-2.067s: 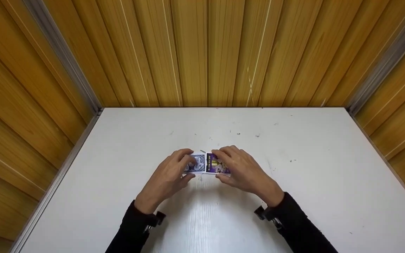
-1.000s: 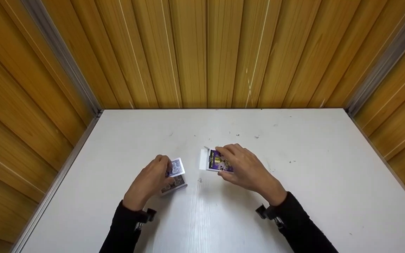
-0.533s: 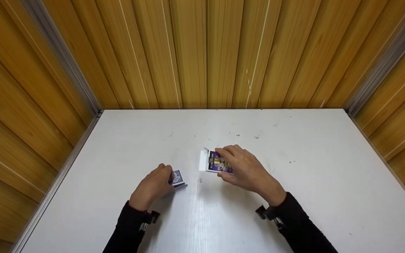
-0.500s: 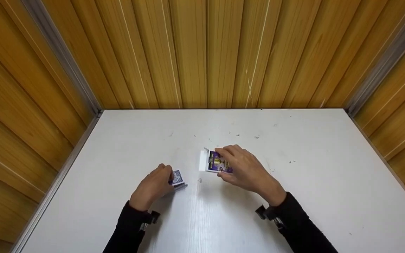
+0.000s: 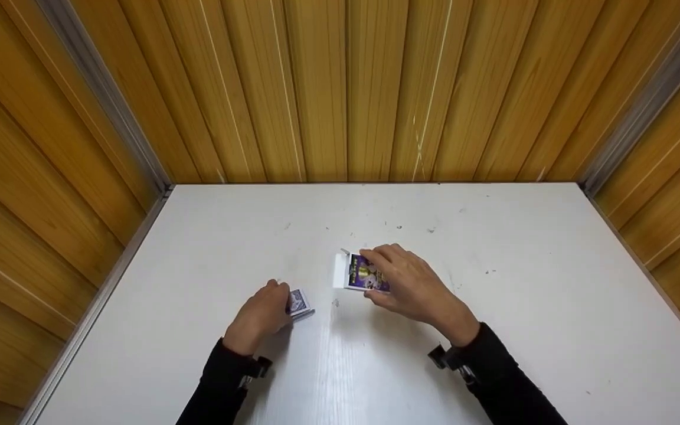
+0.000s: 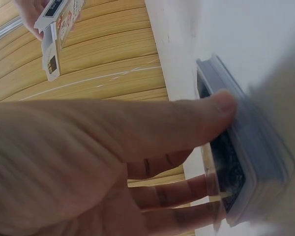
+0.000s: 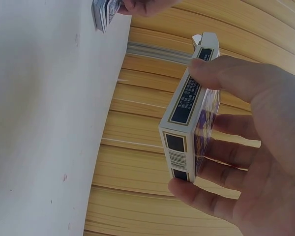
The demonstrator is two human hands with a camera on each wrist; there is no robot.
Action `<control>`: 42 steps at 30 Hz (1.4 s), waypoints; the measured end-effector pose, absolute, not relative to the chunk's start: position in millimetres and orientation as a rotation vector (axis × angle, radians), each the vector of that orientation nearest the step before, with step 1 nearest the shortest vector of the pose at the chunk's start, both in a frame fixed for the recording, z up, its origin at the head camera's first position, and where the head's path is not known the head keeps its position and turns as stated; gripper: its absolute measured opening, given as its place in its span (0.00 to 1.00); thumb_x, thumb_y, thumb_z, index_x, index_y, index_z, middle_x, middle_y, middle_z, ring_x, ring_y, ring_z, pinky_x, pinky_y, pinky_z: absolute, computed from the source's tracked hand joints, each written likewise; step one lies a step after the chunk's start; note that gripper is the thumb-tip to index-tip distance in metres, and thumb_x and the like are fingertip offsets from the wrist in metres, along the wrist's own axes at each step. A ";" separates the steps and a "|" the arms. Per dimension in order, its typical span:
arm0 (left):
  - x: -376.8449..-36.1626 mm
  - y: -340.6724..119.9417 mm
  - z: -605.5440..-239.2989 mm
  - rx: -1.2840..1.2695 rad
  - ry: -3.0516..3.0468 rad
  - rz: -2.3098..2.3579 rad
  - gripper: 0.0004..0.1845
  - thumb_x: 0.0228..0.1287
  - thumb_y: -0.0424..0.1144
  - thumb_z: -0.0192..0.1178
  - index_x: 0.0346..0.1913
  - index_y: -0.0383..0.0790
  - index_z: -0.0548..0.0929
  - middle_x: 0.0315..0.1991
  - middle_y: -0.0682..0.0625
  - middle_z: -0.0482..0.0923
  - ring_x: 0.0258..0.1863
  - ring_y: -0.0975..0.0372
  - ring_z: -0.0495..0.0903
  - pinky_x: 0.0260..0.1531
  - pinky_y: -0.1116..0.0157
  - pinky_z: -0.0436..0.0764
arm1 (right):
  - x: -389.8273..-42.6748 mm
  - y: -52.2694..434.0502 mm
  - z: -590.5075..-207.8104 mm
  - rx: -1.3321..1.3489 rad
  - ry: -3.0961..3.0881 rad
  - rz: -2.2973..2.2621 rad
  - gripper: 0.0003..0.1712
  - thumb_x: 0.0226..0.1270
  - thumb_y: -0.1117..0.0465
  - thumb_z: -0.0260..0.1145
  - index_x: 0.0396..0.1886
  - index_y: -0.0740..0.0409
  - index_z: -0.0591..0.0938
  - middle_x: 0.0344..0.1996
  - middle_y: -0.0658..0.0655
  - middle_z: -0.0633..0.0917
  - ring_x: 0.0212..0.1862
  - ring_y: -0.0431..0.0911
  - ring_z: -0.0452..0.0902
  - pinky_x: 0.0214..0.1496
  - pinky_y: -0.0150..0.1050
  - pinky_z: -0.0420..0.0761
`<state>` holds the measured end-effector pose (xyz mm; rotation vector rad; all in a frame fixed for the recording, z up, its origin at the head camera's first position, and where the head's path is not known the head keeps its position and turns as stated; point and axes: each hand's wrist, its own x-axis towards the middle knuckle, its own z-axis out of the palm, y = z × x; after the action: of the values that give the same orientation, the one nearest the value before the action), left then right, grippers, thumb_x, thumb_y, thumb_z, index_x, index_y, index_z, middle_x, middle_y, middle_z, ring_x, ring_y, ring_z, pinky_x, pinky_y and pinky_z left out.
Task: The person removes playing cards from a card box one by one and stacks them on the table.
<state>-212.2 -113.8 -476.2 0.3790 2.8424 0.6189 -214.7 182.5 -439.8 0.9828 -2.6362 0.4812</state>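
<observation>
In the head view my left hand (image 5: 260, 313) grips a deck of playing cards (image 5: 298, 302) with blue patterned backs, low over the table at left of centre. Its thumb lies along the deck's long edge in the left wrist view, where the deck (image 6: 258, 152) shows as stacked layers slightly out of line. My right hand (image 5: 408, 283) holds a purple and white card box (image 5: 365, 273) between thumb and fingers, its white flap (image 5: 339, 271) folded out toward the left. Dark label panels and a barcode mark the box (image 7: 187, 105) in the right wrist view. A gap separates deck and box.
A white table (image 5: 340, 366) with small dark marks lies under both hands. Wood-patterned panels (image 5: 375, 88) stand behind it and at both sides, with grey metal strips (image 5: 110, 88) at the corners.
The left hand has drawn the cards away from the box, leftward and nearer the body. Its two spread packets have come together into one stack. The right hand and box have barely moved lately.
</observation>
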 end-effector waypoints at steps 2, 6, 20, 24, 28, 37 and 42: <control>-212.9 -113.0 -477.5 0.373 2.841 0.602 0.15 0.54 0.25 0.74 0.35 0.34 0.76 0.36 0.45 0.71 0.34 0.56 0.71 0.37 0.56 0.78 | -214.8 182.3 -440.0 0.981 -2.638 0.476 0.39 0.62 0.50 0.78 0.69 0.59 0.76 0.55 0.58 0.81 0.51 0.49 0.78 0.46 0.44 0.81; -213.5 -111.7 -480.0 0.376 2.841 0.577 0.14 0.56 0.25 0.73 0.35 0.34 0.75 0.36 0.44 0.70 0.35 0.54 0.71 0.39 0.53 0.78 | -215.1 182.1 -440.1 0.987 -2.638 0.475 0.39 0.63 0.50 0.78 0.69 0.59 0.76 0.55 0.58 0.81 0.51 0.49 0.78 0.46 0.44 0.81; -209.3 -103.2 -485.1 0.399 2.925 0.410 0.11 0.61 0.21 0.65 0.44 0.23 0.77 0.40 0.35 0.73 0.40 0.48 0.74 0.40 0.50 0.80 | -214.3 181.3 -441.8 1.003 -2.641 0.494 0.39 0.62 0.50 0.78 0.69 0.59 0.76 0.55 0.57 0.81 0.51 0.48 0.77 0.47 0.44 0.80; -208.3 -103.7 -483.5 0.412 2.911 0.424 0.10 0.60 0.18 0.61 0.44 0.23 0.74 0.44 0.31 0.73 0.43 0.44 0.74 0.42 0.48 0.80 | -214.7 182.0 -442.2 1.018 -2.617 0.488 0.39 0.62 0.50 0.78 0.69 0.59 0.76 0.55 0.57 0.81 0.52 0.49 0.77 0.48 0.45 0.81; -207.9 -103.7 -482.7 0.417 2.907 0.417 0.12 0.61 0.18 0.59 0.48 0.21 0.74 0.48 0.28 0.73 0.47 0.42 0.75 0.46 0.47 0.80 | -214.7 182.5 -441.8 1.017 -2.613 0.488 0.39 0.62 0.50 0.78 0.69 0.59 0.76 0.55 0.57 0.81 0.53 0.49 0.77 0.48 0.46 0.81; -205.5 -102.8 -480.7 0.436 2.909 0.409 0.17 0.61 0.17 0.56 0.55 0.18 0.73 0.56 0.24 0.71 0.53 0.37 0.74 0.49 0.45 0.80 | -215.1 181.7 -442.3 1.007 -2.625 0.494 0.39 0.61 0.50 0.79 0.69 0.59 0.76 0.55 0.57 0.81 0.52 0.49 0.77 0.47 0.45 0.81; -205.8 -102.4 -480.7 0.448 2.921 0.400 0.16 0.60 0.17 0.56 0.52 0.19 0.73 0.51 0.26 0.72 0.49 0.39 0.74 0.46 0.45 0.81 | -215.4 182.2 -442.6 1.007 -2.636 0.493 0.39 0.62 0.50 0.78 0.69 0.59 0.76 0.55 0.58 0.81 0.52 0.49 0.77 0.47 0.45 0.81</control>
<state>-205.8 -102.4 -480.7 0.4478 2.9205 0.3996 -215.4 182.2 -442.6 1.0072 -2.6363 0.4927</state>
